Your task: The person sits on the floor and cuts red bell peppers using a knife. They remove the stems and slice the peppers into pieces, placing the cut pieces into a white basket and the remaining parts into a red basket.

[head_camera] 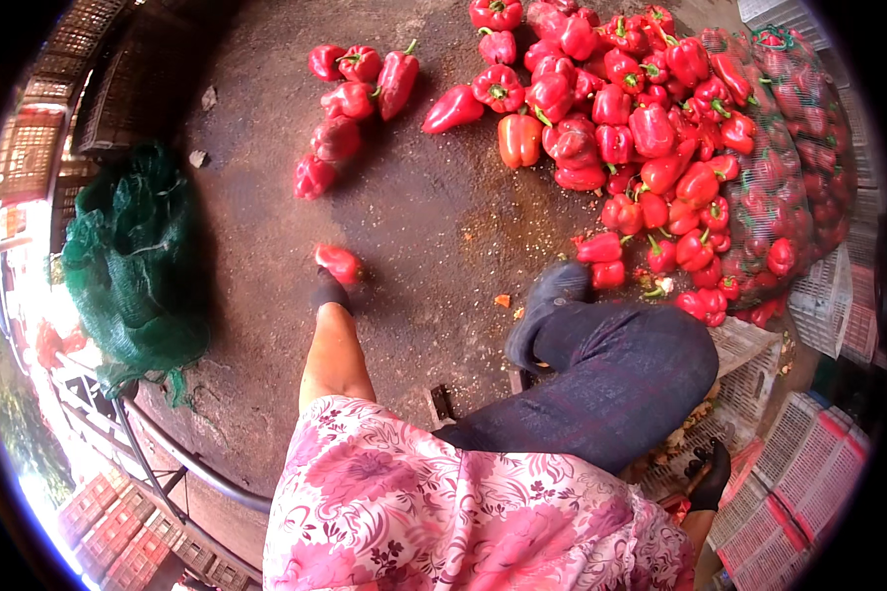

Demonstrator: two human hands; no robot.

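Note:
My left hand [330,289], in a dark glove, reaches out over the floor with its fingers at a red bell pepper [339,264]; whether it grips the pepper or only touches it, I cannot tell. My right hand [712,474], also dark-gloved, is low on the right beside a plastic crate [743,362], fingers apart, with no object visible in it. Several red peppers [336,139] lie in a loose curved group beyond my left hand. A large heap of red peppers [654,129] spreads at the upper right, with an orange-red pepper [520,140] at its left edge.
Filled mesh sacks of peppers [776,177] lean against the heap's right side. A crumpled green mesh sack [129,273] lies left, above a curved metal bar [192,465]. Stacked plastic crates [798,480] stand lower right. My booted foot [551,310] is near the heap.

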